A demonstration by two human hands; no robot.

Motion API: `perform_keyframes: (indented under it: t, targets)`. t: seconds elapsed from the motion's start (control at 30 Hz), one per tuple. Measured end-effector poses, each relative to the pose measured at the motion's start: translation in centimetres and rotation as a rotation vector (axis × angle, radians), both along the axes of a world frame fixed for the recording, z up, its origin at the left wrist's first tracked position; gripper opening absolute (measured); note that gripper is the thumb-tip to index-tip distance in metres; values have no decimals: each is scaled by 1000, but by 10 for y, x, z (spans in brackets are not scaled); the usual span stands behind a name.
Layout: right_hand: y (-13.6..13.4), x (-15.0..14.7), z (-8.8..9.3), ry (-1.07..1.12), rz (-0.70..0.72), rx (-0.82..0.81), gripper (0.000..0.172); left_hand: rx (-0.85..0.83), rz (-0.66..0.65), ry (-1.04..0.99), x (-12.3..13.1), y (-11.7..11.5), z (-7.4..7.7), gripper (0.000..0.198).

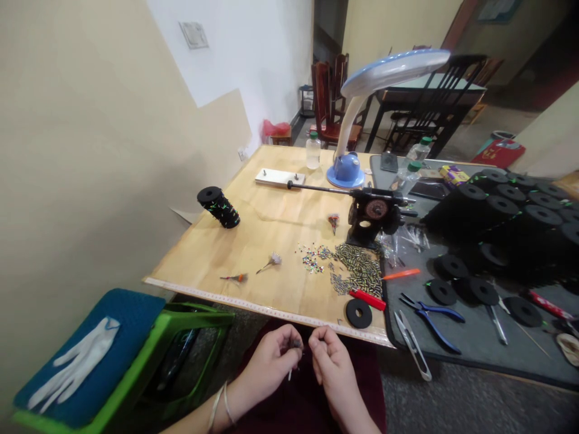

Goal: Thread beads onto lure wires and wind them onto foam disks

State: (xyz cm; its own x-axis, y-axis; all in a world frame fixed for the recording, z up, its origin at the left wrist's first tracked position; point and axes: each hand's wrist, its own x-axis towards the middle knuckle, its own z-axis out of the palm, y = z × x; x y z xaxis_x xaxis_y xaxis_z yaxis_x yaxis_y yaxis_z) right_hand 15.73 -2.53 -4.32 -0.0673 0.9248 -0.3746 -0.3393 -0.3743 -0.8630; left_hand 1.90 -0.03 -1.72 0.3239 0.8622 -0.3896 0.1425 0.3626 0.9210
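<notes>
My left hand (277, 354), with two pale bangles at its wrist, is closed around a small dark thing (296, 345); a thin whitish end pokes out below the fingers. What kind of thing it is I cannot make out. Just to the right, my right hand (332, 360) has thumb and fingertips pinched together, and anything between them is hidden. Both hands are above my lap, in front of the table edge with its tape measure strip (271, 311). Nearest to them on the wood lie a black foam ring (359, 313) and a red-handled tool (368, 299).
Small metal pieces (359, 268) and coloured beads (312, 259) lie spread by a black winding device (373, 211). Blue pliers (436, 322) and tweezers (412, 346) rest on the grey mat. Black foam spools (474, 205) crowd the right. A blue lamp (346, 172) stands behind.
</notes>
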Motion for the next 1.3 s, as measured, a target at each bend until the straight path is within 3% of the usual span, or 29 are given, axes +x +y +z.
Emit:
perform_keyframes:
  t: [0.13, 0.37, 0.63, 0.93, 1.13, 1.3]
  targets:
    - [1, 1, 1, 4, 2, -6, 44, 60, -18, 47, 0, -2, -2, 4]
    - [1, 1, 4, -39, -6, -7, 46, 23, -19, 42, 1, -1, 3, 8]
    - [-1, -1, 2, -35, 13, 1, 43, 164, -35, 106, 1, -2, 3, 9]
    - [3, 2, 10, -88, 35, 41, 41, 158, 11, 89, 0, 2, 9, 9]
    - [-1, 4, 7, -167, 192, 53, 27, 199, 30, 75, -5, 9, 14, 10]
    - [-3, 5, 6, -308, 124, 130, 15, 234, 40, 126, -4, 11, 14, 11]
